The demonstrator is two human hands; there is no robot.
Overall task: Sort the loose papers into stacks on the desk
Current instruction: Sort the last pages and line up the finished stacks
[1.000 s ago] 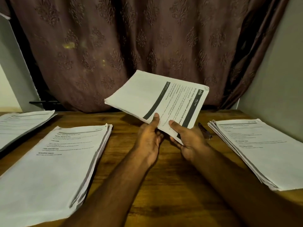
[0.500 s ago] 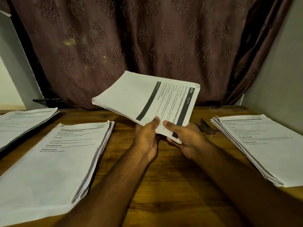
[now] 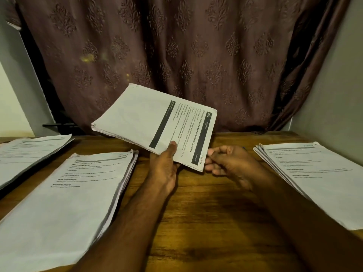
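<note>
A thick bundle of printed papers [image 3: 141, 118] hangs tilted above the wooden desk [image 3: 206, 222], its top sheet carrying dark bars and a bold heading. My left hand [image 3: 163, 167] grips its near edge, thumb on top and fingers underneath. My right hand [image 3: 233, 165] sits just right of the bundle's near corner, fingers loosely curled, fingertips at the paper's edge and thumb off the sheet. Three stacks lie on the desk: a large left stack [image 3: 64, 203], a far-left stack [image 3: 29, 152], and a right stack [image 3: 318, 179].
A patterned brown curtain [image 3: 176, 55] hangs right behind the desk's far edge. A grey wall [image 3: 334, 85] closes the right side. Bare wood shows between the left and right stacks, under my forearms.
The bundle has swung left and turned. My right thumb, which pressed on the top sheet before, has come off it, and that hand now sits beside the corner.
</note>
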